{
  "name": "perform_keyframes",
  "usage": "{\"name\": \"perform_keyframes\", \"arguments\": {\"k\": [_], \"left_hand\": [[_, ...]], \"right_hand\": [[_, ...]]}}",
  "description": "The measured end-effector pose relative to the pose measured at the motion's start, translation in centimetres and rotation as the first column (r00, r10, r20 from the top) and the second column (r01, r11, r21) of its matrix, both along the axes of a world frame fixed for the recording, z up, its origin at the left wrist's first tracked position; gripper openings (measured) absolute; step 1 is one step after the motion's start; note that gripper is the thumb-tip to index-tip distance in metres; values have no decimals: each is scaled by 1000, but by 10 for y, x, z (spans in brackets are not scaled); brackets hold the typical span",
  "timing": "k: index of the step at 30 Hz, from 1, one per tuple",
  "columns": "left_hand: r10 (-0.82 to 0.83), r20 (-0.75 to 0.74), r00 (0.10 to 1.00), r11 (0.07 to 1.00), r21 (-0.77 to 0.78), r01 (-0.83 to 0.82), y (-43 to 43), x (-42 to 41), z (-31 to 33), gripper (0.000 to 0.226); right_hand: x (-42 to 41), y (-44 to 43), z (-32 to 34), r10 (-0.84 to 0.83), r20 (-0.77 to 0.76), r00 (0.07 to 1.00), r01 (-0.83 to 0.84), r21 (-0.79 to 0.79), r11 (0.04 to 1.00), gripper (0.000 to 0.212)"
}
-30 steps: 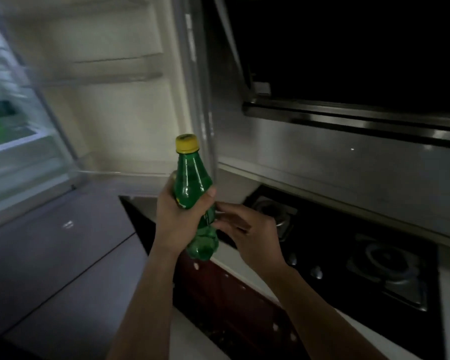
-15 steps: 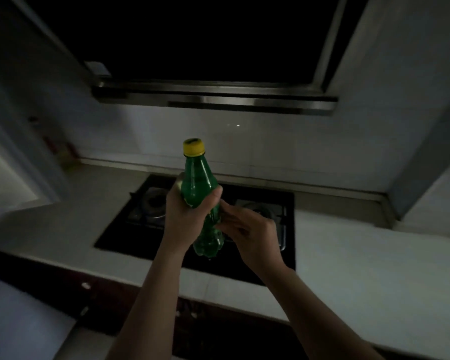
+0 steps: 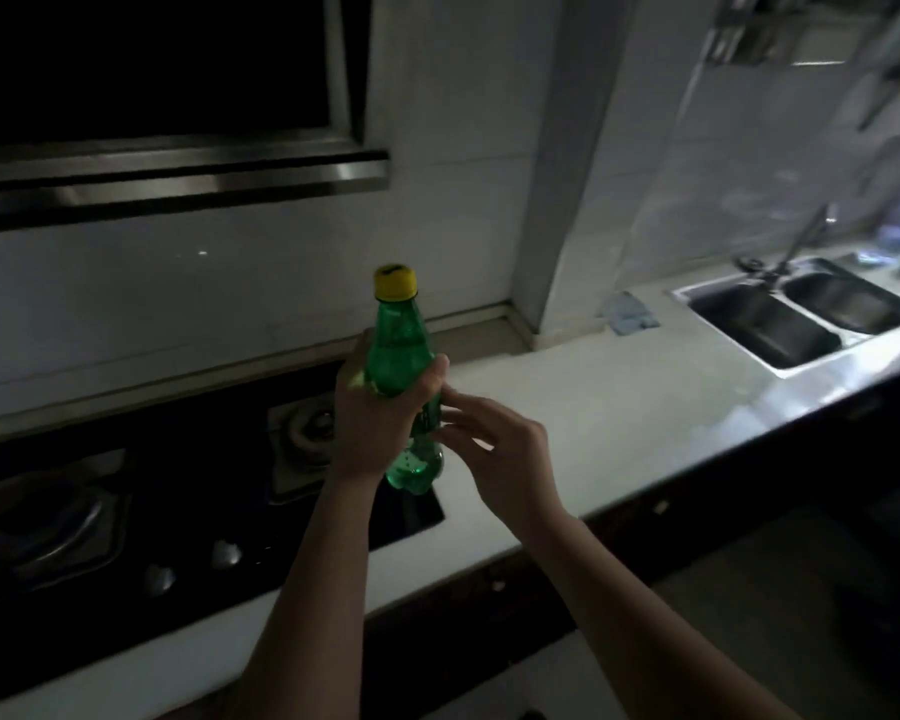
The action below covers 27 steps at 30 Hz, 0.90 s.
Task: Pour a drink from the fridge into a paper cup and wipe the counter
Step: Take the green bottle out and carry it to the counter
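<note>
A green plastic bottle (image 3: 400, 356) with a yellow cap (image 3: 396, 281) is upright in the air above the hob's right edge. My left hand (image 3: 372, 418) grips it round the middle. My right hand (image 3: 500, 457) is just to its right, fingers loosely bent, fingertips touching the bottle's lower part. The white counter (image 3: 619, 407) stretches to the right. A light blue cloth (image 3: 630, 315) lies at the counter's back by the wall corner. No paper cup is in view.
A black gas hob (image 3: 141, 491) with two burners and knobs is set into the counter at left, under a steel range hood (image 3: 178, 174). A double steel sink (image 3: 796, 317) with a tap is at far right. Dark cabinet fronts run below.
The view has swung right from the open fridge, past the hob, to the counter and sink. The bottle stays upright in my left hand, my right hand still by its lower part.
</note>
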<state>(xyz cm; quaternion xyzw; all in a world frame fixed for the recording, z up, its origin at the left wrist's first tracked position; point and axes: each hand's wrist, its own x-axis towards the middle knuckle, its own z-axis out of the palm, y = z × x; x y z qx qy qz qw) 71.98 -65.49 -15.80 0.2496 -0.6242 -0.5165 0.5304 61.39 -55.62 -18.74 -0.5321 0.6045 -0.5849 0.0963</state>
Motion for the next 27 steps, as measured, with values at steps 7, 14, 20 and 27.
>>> {"name": "perform_keyframes", "arguments": {"k": [7, 14, 20, 27], "left_hand": [[-190, 16, 982, 981, 49, 189, 23, -47, -6, 35], [-113, 79, 991, 993, 35, 110, 41, -101, -13, 40], [-46, 132, 990, 996, 76, 36, 72, -188, -12, 40], [-73, 193, 979, 997, 35, 67, 95, -274, -18, 53]], "right_hand": [[-40, 30, -15, -130, 64, 989, 131, -12, 991, 42], [-97, 39, -31, -56, 142, 988, 59, -20, 998, 41], [-189, 65, -32, 19, 140, 990, -15, -27, 1000, 41], [-285, 91, -34, 40, 150, 988, -47, 45, 998, 32]]}}
